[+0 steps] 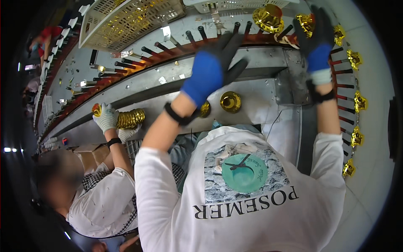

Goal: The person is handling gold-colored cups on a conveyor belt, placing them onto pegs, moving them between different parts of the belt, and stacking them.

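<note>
Head view: left hand (210, 71) in a blue and black glove, raised over the grey metal bench (260, 63), fingers (235, 44) spread apart and gripping nothing, tips reaching toward the row of black and red pegs (168, 47) that runs along the curved orange track

Just beneath the left wrist, a small gold cap (205, 109) on the bench, partly hidden by the forearm; beside it a second, wider gold cap (231, 101), lying free and touched by no hand

Right hand (317, 40) in a matching glove, stretched up to the far end of the track, fingers laid over a gold fitting (304, 22) there; cannot tell whether clamped on it or only resting against it

Close to the left of that, a large gold top-hat-shaped piece (268, 17) standing upright

Down the right edge, more gold fittings (357, 101) seated on red pegs, one after another

At upper left, a white plastic basket (100, 25) with gold parts inside

At lower left, a co-worker's white-gloved hands (107, 118) around a stacked row of gold caps (131, 118), well apart from the blue gloves
</note>
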`<state>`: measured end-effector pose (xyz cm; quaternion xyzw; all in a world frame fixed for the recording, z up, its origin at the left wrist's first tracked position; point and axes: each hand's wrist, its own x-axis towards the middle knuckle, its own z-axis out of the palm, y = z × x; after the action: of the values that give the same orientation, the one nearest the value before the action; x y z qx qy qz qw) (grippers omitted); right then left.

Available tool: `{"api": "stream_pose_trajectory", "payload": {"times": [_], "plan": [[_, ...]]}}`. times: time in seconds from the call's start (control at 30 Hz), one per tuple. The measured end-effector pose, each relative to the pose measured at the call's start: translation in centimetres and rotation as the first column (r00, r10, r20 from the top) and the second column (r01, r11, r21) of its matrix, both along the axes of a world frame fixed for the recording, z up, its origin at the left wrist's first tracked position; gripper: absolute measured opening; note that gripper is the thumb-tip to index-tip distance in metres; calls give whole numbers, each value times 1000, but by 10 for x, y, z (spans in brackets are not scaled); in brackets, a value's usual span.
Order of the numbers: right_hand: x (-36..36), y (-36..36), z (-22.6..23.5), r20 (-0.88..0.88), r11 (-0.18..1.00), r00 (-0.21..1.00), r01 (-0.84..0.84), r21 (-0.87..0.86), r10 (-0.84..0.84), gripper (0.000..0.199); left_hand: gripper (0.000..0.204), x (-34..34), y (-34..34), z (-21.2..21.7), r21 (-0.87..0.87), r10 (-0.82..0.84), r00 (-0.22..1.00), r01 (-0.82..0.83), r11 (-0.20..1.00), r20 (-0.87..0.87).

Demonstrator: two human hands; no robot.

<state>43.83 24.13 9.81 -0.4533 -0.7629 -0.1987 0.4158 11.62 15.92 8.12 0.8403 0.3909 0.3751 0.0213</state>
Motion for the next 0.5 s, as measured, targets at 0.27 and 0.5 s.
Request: {"api": "stream_pose_trajectory", "payload": {"times": [0.27,0.5], "plan": [[-3,12,25,-56,799,991,66,-597,-124,70,51,72,92,44,14,190,955,-192,981,-227],[-67,-15,44,-97,735,995,-47,-676,-27,76,41,-16,40,49,-134,172,956,-208,969,-236]]}}
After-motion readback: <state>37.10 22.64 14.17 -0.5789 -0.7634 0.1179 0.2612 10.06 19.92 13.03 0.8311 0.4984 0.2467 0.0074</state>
